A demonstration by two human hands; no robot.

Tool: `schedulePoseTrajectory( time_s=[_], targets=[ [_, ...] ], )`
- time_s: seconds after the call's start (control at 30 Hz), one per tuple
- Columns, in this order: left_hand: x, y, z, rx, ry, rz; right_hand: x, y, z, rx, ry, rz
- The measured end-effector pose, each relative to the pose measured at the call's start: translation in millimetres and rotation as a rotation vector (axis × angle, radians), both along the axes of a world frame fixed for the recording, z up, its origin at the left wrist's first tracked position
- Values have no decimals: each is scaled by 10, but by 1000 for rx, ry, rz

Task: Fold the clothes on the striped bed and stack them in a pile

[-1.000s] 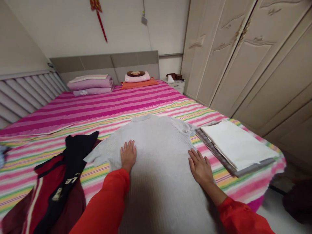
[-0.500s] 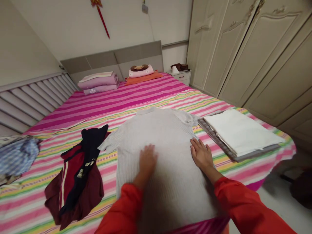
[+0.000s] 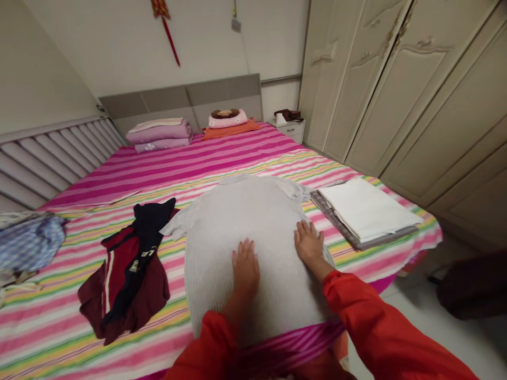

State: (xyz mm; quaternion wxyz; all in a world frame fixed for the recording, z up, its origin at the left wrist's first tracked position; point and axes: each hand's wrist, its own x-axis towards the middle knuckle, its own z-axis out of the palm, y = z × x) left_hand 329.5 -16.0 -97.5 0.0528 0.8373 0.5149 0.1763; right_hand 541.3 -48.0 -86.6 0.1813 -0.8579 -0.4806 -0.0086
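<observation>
Left hand (image 3: 245, 268) has slid from the grey shirt's (image 3: 241, 211) 9 o'clock edge to its centre. Right hand (image 3: 309, 245) at 3 o'clock edge. Both palms flat, fingers spread, gripping nothing; cloth pressed smooth.

Bedroom in a home: a wide bed (image 3: 222, 158) under a pink-striped sheet fills the room, with a grey padded headboard (image 3: 186, 100) at the far wall and folded purple blankets (image 3: 160, 134) and a small pillow (image 3: 227, 117) stacked against it. Cream panelled wardrobe doors (image 3: 396, 89) run along the right side; a white nightstand (image 3: 292, 129) sits in the far right corner, a red hanging ornament (image 3: 166, 21) on the far wall. Household laundry on the sheet: a grey knit shirt (image 3: 245, 211) laid flat near, a maroon jacket (image 3: 127, 279) crumpled to its left, a folded white stack (image 3: 366, 208) to its right.
</observation>
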Motion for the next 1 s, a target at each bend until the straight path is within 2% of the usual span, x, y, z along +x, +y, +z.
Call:
schedulePoseTrajectory(
  time_s=[0.03, 0.1, 0.13, 0.2, 0.27, 0.43, 0.5, 0.53, 0.6, 0.63, 0.67, 0.7, 0.73, 0.8, 0.83, 0.9, 1.0],
  targets=[
    [132, -88, -46, 6, -7, -46, -179, -18, -2, 15, 16, 38],
    [248, -191, -113, 19, -13, -89, -544, -70, -47, 62, 25, 240],
    [232, -203, -130, 25, -10, -98, -684, -104, -83, 74, 27, 327],
    [65, -159, -133, 35, 11, -103, -788, -192, -160, 73, 24, 393],
    [-242, -61, -106, 44, 42, -69, -616, -313, -219, 50, -5, 369],
    [-1190, 95, -56, 80, 62, 117, 320, -693, -270, 25, -131, 232],
    [-1412, 65, -62, 102, 31, 205, 473, -800, -249, 0, -122, 139],
    [-1447, 30, -65, 109, 14, 259, 451, -830, -232, -13, -99, 71],
    [-1350, -73, -62, 119, -9, 357, 214, -835, -191, -12, -51, -41],
    [-1227, -137, -58, 122, -11, 362, 19, -815, -170, 5, -40, -40],
    [-1069, -204, -55, 123, -5, 314, -204, -784, -152, 25, -40, 27],
    [-892, -268, -56, 119, 8, 215, -432, -746, -136, 43, -47, 147],
    [-718, -323, -62, 103, 32, 59, -641, -707, -125, 51, -52, 298],
    [-455, -382, -85, 63, 75, -195, -907, -640, -120, 27, -44, 525],
    [-399, -379, -98, 52, 88, -257, -931, -623, -130, 4, -38, 567],
    [-480, -313, -112, 51, 98, -249, -743, -635, -180, -31, -42, 534],
    [-1007, -157, -109, 66, 86, -98, -77, -786, -313, -12, -125, 447]
  ],
)
